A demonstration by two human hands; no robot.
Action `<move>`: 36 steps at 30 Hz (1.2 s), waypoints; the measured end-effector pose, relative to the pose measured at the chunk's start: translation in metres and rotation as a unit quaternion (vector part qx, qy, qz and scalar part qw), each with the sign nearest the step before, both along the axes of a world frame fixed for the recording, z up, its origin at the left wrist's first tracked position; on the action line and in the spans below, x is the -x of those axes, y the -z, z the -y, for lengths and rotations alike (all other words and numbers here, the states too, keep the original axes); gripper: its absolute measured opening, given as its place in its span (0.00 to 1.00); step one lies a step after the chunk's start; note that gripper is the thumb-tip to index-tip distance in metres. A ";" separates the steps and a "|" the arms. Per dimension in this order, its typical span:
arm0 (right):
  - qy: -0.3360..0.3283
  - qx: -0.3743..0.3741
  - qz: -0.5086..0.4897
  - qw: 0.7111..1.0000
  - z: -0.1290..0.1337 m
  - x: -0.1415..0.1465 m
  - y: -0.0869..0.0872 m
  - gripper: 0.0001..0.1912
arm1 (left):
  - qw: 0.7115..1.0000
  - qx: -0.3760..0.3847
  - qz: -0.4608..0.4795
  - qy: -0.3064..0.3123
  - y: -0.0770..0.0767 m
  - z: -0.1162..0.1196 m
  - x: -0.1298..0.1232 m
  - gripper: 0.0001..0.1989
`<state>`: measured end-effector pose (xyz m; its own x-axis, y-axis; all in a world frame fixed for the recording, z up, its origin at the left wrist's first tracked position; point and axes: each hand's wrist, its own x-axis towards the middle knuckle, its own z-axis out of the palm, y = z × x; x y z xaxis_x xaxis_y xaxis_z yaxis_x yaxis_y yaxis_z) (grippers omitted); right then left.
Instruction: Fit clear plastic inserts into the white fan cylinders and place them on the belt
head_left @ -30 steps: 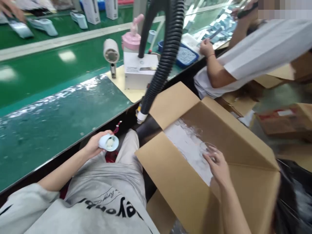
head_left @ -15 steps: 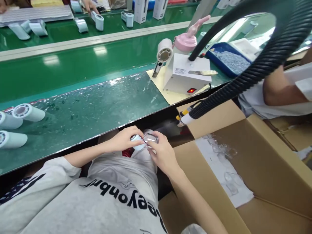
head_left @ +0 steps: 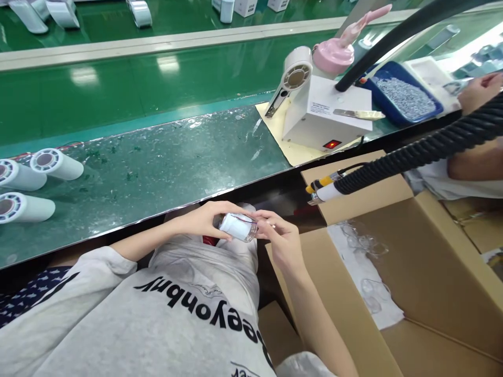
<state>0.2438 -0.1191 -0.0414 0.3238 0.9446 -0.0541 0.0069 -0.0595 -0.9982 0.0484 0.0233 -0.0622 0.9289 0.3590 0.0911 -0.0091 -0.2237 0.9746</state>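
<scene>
Left hand (head_left: 204, 222) is clamped on the white cylinder (head_left: 234, 226), fingers wrapped round its left end. Right hand (head_left: 281, 243) pinches the clear cap (head_left: 248, 230) sitting over the cylinder's right end — thumb and fingertips closed on it. Both hands meet just above the lap, below the bench (head_left: 157, 162) edge and left of the open box (head_left: 393, 293).

Step, as I read it: fitting the clear cap onto the end of the cylinder. Cap looks partly on; can't tell if it is fully seated. Next move likely calls for a straight push along the axis with the left hand bracing — keep the cap square so it doesn't cock.

Orientation: the cylinder's long axis runs roughly left–right, tilted slightly down toward the right. Capped end points right, toward the box. Thin red wires run along its top side.

Around it: more clear caps (head_left: 363, 243) lie on the white sheet in the box. Three similar cylinders (head_left: 39, 178) lie on the bench at far left, well apart from the hands. A white machine (head_left: 326, 112) stands at bench right, with a black hose (head_left: 412, 152) hanging over the box flap.
</scene>
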 end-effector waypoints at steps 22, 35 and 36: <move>-0.107 -0.057 0.128 0.984 0.023 0.005 -0.017 0.22 | 0.997 0.004 0.072 0.025 -0.032 0.010 0.021 0.39; -0.100 0.054 -0.041 0.993 0.020 0.008 -0.023 0.28 | 0.997 -0.020 0.066 0.034 -0.031 0.010 0.022 0.39; -0.100 0.060 -0.053 0.992 0.019 0.008 -0.023 0.29 | 0.997 -0.020 0.066 0.036 -0.031 0.009 0.022 0.39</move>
<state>0.2356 -0.1380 -0.0182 0.1175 0.9740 -0.1939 -0.0749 -0.1860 -0.9797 0.0259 0.0138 -0.0311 0.9307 0.2865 0.2273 -0.1543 -0.2558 0.9543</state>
